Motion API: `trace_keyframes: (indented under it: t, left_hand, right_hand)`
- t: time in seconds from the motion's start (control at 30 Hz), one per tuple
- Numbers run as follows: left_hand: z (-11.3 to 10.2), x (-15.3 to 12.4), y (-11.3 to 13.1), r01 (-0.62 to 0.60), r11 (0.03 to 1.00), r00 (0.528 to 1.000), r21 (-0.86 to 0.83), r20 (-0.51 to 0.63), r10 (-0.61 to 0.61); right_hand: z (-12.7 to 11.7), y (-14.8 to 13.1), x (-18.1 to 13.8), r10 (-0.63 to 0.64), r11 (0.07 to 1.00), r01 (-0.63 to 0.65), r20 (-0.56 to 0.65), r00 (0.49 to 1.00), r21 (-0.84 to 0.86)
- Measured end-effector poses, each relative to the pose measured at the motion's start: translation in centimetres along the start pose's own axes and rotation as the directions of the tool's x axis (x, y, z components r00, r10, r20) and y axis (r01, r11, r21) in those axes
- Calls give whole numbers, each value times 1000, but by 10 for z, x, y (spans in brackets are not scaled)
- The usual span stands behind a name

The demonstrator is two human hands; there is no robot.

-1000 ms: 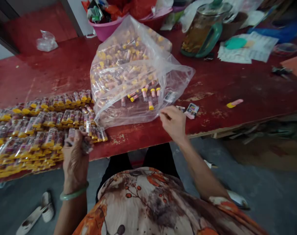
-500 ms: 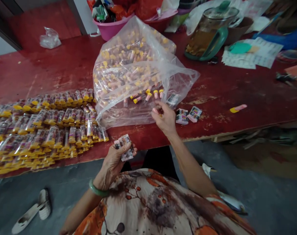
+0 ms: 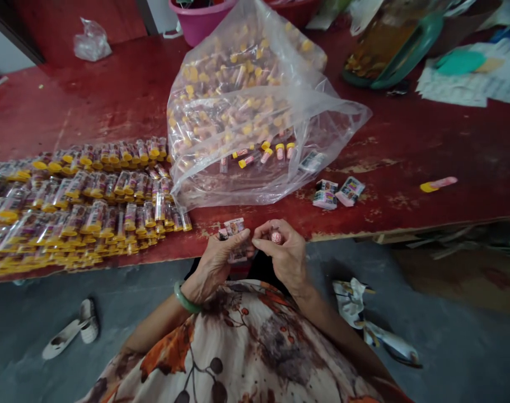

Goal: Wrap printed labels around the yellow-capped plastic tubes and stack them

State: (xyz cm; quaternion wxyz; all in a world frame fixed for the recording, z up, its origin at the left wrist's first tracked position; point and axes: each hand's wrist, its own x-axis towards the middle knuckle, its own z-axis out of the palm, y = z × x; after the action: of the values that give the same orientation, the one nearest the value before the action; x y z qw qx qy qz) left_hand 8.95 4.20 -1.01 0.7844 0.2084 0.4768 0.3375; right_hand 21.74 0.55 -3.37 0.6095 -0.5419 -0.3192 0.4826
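Observation:
Near the table's front edge, my left hand (image 3: 213, 260) is closed on a few small printed paper slips (image 3: 234, 225), thumb pressed on top. Close beside it, my right hand (image 3: 290, 254) has its fingers curled round a small tube (image 3: 276, 237) with pink contents, one end showing; most of it is hidden. Beyond both hands lies a large clear plastic bag (image 3: 255, 193) of pink-filled tubes with yellow caps. Several loose capped tubes (image 3: 280, 151) lie at its mouth. Folded printed slips (image 3: 325, 198) sit to the right of the bag.
Stacked rows of yellow-capped tubes (image 3: 97, 221) cover the left of the red table (image 3: 124, 84). A single tube (image 3: 439, 184) lies at the right. Farther back stand a glass jug (image 3: 376, 50), a pink basin (image 3: 202, 22) and a crumpled plastic bag (image 3: 92, 42).
My right hand has drawn back from the bag's mouth with a tube and now sits beside my left hand. The left hand still holds the slips. The view has shifted slightly.

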Motion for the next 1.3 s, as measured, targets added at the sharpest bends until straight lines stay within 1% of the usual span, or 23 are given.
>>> trace_keyframes:
  t: [0.13, 0.2, 0.27, 0.37, 0.43, 0.57, 0.7, 0.77, 0.83, 0.93, 1.0, 1.07, 1.13, 1.2, 1.3]
  left_hand:
    - [-3, 0, 2, -13, 999, 1000, 33, -22, 13]
    - [-5, 1, 0, -41, 999, 998, 20, -52, 42]
    - [-6, 2, -2, -48, 999, 997, -4, -56, 48]
    - [-5, 2, -4, -21, 1000, 1000, -11, -19, 21]
    - [-4, 1, -4, 0, 1000, 1000, 4, -22, 0]
    - [-3, -2, 2, -15, 1000, 999, 28, -38, 16]
    - [-5, -4, 4, -46, 997, 998, 64, -37, 49]
    - [-7, -3, 4, -75, 995, 995, 59, -58, 79]
    - [-8, -4, 4, -90, 995, 992, 50, -86, 94]
    - [-9, -5, 3, -76, 997, 992, 32, -99, 79]
    - [-9, -6, 2, -70, 998, 995, -5, -71, 70]
    - [-8, -6, 1, -67, 996, 997, -54, -48, 64]
    - [-7, -6, 1, -48, 993, 998, -107, -45, 43]
    - [-5, -7, 1, -14, 989, 999, -150, -49, 7]
    - [-3, -10, 1, 17, 985, 998, -169, -54, -27]
  right_hand:
    - [-2, -5, 0, -2, 1000, 2, 0, 1000, -30]
    - [-1, -6, -3, -4, 998, 5, 20, 1000, -58]
    - [2, -7, -7, 15, 997, -13, 31, 999, -75]
    - [8, -6, -10, 77, 993, -79, -22, 997, -85]
    - [9, -6, -10, 107, 991, -111, -53, 993, -71]
    - [4, -10, -8, 78, 994, -83, -63, 995, -71]
    - [-3, -18, -11, 67, 991, -67, -4, 998, -119]
    - [-8, -24, -15, 33, 984, -23, 55, 998, -178]
    - [-16, -29, -21, -11, 964, 47, 139, 990, -262]
    - [-28, -33, -34, -104, 893, 207, 264, 959, -400]
    - [-33, -33, -42, -202, 810, 345, 327, 923, -475]
    - [-33, -30, -49, -324, 708, 480, 365, 873, -519]
    - [-30, -26, -52, -441, 606, 584, 383, 812, -540]
    - [-27, -22, -52, -533, 518, 651, 386, 753, -556]
    - [-22, -18, -49, -609, 413, 699, 394, 688, -583]
